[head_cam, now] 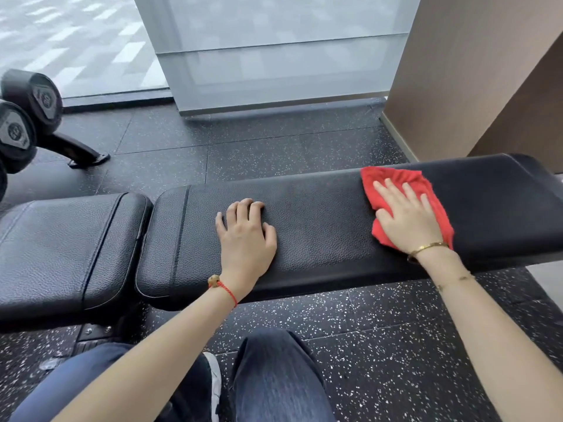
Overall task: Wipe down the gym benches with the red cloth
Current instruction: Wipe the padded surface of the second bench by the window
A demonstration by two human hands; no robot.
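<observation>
A black padded gym bench runs left to right in front of me, with a long back pad (329, 226) and a shorter seat pad (67, 248) at its left. The red cloth (396, 178) lies on the right part of the long pad. My right hand (408, 217) presses flat on the cloth with fingers spread. My left hand (246, 236) rests on the middle of the long pad, fingers curled against the leather, holding nothing.
Black dumbbells (27, 114) sit on a rack at the far left, its foot (88, 158) on the speckled rubber floor. A glass wall (274, 56) stands behind the bench and a brown wall (472, 71) at the right. My knees (274, 376) are below the bench.
</observation>
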